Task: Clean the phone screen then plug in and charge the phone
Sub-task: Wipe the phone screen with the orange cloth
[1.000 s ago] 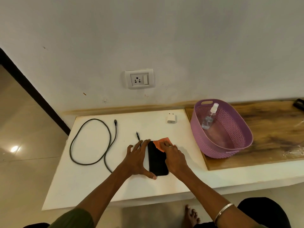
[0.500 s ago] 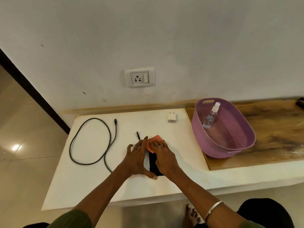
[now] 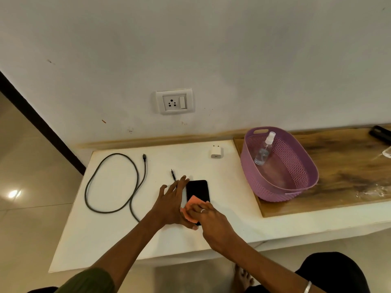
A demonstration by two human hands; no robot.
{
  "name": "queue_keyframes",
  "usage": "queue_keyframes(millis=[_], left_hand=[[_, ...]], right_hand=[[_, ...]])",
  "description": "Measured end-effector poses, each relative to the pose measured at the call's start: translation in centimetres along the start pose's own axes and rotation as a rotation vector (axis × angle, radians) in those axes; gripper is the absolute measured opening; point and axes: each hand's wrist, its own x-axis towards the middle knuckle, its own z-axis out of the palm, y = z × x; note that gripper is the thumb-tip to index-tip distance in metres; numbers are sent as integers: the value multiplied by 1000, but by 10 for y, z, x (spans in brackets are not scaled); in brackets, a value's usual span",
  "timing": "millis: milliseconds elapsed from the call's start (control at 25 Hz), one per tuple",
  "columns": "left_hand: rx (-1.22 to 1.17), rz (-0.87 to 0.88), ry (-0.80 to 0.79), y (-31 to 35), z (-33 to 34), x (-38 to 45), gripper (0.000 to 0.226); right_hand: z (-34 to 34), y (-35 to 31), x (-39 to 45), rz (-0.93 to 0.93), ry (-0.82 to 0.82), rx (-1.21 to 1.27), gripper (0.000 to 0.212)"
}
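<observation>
A black phone point(image 3: 197, 190) lies face up on the white table point(image 3: 110, 235). My left hand point(image 3: 172, 203) rests flat along the phone's left edge, with the thumb at its near corner. My right hand point(image 3: 208, 220) presses an orange cloth point(image 3: 191, 206) onto the near half of the screen. A dark charging cable point(image 3: 114, 182) lies looped on the table at the left, one plug end point(image 3: 173, 175) just beyond my left fingers. A white charger adapter point(image 3: 216, 152) sits near the wall. A wall socket point(image 3: 174, 101) with a switch is above the table.
A purple basket point(image 3: 296, 187) holding a clear spray bottle point(image 3: 264, 149) stands on a wooden board point(image 3: 349, 166) at the right. A dark object point(image 3: 380, 134) lies at the board's far right. My bare foot point(image 3: 241, 278) shows below the table's front edge.
My right hand has dragged the orange cloth from the far end of the phone down to its near end, uncovering the upper screen. My left hand has stayed on the phone's left edge.
</observation>
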Motion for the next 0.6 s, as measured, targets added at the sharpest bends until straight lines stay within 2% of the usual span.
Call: queue_keyframes(millis=[200,320,600], left_hand=[[51,1,-8,-1,0,1,153],[36,9,-13,-1,0,2,152],[-3,28,-1,-3,3,2,153]], right_hand=[[12,-3,-15,-6,-12,-140,66],[1,-4,-4,-45,-27,-198,62],[-16,6,33,-31,128,-120,70]])
